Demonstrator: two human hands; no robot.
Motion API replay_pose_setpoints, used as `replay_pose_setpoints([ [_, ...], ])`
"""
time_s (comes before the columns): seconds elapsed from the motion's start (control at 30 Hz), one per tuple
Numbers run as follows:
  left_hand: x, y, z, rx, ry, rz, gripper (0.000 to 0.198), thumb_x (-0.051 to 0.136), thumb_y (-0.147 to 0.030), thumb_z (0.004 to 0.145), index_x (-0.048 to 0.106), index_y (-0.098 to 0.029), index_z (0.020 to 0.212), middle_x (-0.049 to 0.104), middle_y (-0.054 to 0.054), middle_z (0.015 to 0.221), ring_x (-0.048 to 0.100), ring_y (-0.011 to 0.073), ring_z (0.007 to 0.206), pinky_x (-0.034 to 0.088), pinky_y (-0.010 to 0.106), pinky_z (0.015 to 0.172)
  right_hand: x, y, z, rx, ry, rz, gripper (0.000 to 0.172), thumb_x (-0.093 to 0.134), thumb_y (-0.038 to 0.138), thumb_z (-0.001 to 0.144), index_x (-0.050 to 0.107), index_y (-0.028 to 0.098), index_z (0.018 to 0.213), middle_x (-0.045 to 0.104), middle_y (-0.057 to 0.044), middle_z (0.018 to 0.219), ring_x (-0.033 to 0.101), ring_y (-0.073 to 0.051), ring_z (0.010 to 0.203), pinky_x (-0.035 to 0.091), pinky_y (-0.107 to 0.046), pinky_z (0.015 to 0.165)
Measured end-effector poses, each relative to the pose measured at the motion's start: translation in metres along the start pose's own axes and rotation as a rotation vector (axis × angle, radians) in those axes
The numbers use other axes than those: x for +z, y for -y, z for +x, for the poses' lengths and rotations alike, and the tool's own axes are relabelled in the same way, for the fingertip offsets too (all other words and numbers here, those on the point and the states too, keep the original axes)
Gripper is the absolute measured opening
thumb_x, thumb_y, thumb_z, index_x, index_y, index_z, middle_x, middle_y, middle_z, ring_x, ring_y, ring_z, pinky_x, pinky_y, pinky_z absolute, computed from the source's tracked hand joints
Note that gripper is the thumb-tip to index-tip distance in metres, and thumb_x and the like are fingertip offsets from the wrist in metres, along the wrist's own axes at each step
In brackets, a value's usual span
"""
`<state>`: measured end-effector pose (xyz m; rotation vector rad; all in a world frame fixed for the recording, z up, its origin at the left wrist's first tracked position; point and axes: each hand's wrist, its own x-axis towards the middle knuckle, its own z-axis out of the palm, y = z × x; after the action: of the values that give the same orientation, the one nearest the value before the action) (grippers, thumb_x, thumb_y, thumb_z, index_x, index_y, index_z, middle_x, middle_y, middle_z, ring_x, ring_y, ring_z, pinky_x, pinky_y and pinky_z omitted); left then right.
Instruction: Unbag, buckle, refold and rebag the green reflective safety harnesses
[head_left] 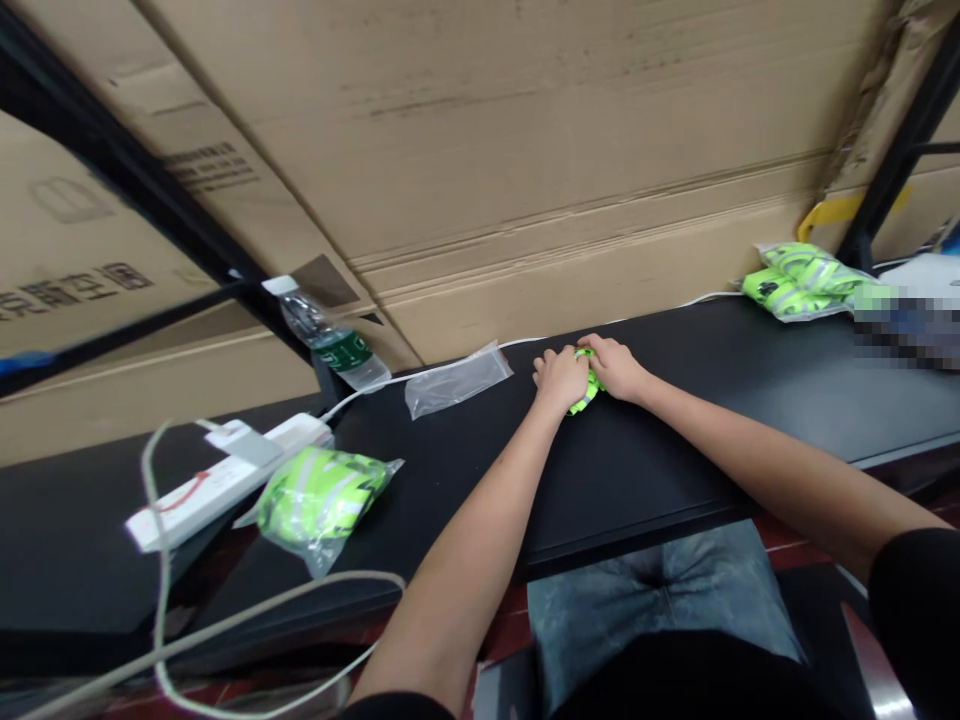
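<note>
A small bundle of bright green fabric with pale stripes (pixel 585 398) lies on the black table (pixel 630 490). From the left, my left hand (pixel 562 378) grips it, fingers curled over its side. My right hand (pixel 613 368) holds its right side, the fingertips bent onto the fabric. Both hands nearly meet above the bundle and cover much of it. An empty clear plastic bag (pixel 459 382) lies flat to the left of my hands, near the back edge.
Left of me are a bagged green bundle (pixel 322 500), a white power strip (pixel 225 480), a looping cable (pixel 161 600) and a plastic bottle (pixel 330 340). More bagged green items (pixel 806 282) lie at the back right. Cardboard (pixel 570 150) stands behind the table.
</note>
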<state>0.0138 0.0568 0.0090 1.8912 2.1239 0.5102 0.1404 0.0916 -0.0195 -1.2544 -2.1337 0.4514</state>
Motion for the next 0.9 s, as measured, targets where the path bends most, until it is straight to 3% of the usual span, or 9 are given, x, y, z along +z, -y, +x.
replay_pose_setpoints([
  [0.17,0.0,-0.001,-0.003,0.025,-0.037,-0.025,0.043,0.034,-0.036,0.098,0.06,-0.033,0.133,0.056,0.017,0.131,0.049,0.0404,0.127,0.042,0.054,0.099,0.001,0.014,-0.012,0.121,-0.093,-0.021,0.034,0.039,0.026,0.1,0.063,0.017,0.123,0.071,-0.015,0.119,0.063,-0.03,0.115,0.045,-0.043,0.099],
  [0.3,-0.001,-0.003,-0.006,0.015,-0.064,-0.049,0.038,0.035,-0.035,0.098,0.065,-0.03,0.121,0.058,0.016,0.124,0.051,0.0395,0.123,0.044,0.053,0.097,-0.001,0.026,-0.02,0.213,-0.184,0.024,0.029,0.047,0.034,0.097,0.073,0.021,0.098,0.074,-0.013,0.111,0.063,-0.03,0.113,0.043,-0.042,0.1],
  [0.4,0.001,-0.009,-0.013,0.0,-0.089,-0.079,0.035,0.035,-0.034,0.099,0.065,-0.027,0.116,0.059,0.017,0.12,0.053,0.0389,0.12,0.045,0.051,0.094,0.0,0.033,-0.019,0.361,-0.282,0.11,0.039,0.042,0.041,0.098,0.074,0.022,0.088,0.076,-0.013,0.099,0.067,-0.03,0.104,0.047,-0.042,0.094],
  [0.53,0.005,-0.018,-0.025,-0.015,-0.145,-0.137,0.031,0.036,-0.03,0.099,0.063,-0.025,0.113,0.061,0.017,0.117,0.055,0.0365,0.116,0.046,0.048,0.092,0.005,0.039,-0.012,0.582,-0.434,0.248,0.052,0.027,0.042,0.102,0.072,0.018,0.099,0.076,-0.016,0.1,0.07,-0.029,0.097,0.05,-0.04,0.088],
  [0.63,0.008,-0.02,-0.029,0.006,-0.201,-0.191,0.028,0.036,-0.027,0.099,0.061,-0.025,0.111,0.063,0.014,0.115,0.055,0.0326,0.116,0.045,0.045,0.094,0.009,0.04,-0.009,0.712,-0.512,0.319,0.046,0.043,0.046,0.097,0.064,0.012,0.119,0.072,-0.022,0.115,0.068,-0.032,0.106,0.051,-0.042,0.09],
  [0.7,0.01,-0.02,-0.03,0.036,-0.243,-0.225,0.027,0.037,-0.025,0.099,0.061,-0.025,0.11,0.064,0.011,0.112,0.055,0.0291,0.114,0.044,0.042,0.098,0.01,0.04,-0.008,0.789,-0.522,0.362,0.056,0.052,0.052,0.092,0.059,0.007,0.126,0.069,-0.028,0.118,0.068,-0.036,0.108,0.053,-0.044,0.087],
  [0.77,0.013,-0.019,-0.031,0.069,-0.29,-0.254,0.025,0.037,-0.023,0.1,0.061,-0.024,0.109,0.063,0.01,0.108,0.055,0.027,0.111,0.042,0.04,0.101,0.01,0.039,-0.007,0.847,-0.501,0.405,0.063,0.053,0.059,0.089,0.062,0.004,0.119,0.069,-0.031,0.112,0.069,-0.038,0.105,0.054,-0.045,0.082],
  [0.9,0.019,-0.018,-0.032,0.118,-0.38,-0.3,0.024,0.037,-0.023,0.101,0.061,-0.023,0.106,0.06,0.011,0.102,0.053,0.0276,0.106,0.042,0.04,0.098,0.007,0.039,-0.004,0.846,-0.449,0.501,0.064,0.05,0.068,0.085,0.07,0.01,0.101,0.074,-0.024,0.101,0.072,-0.035,0.095,0.056,-0.041,0.076],
])
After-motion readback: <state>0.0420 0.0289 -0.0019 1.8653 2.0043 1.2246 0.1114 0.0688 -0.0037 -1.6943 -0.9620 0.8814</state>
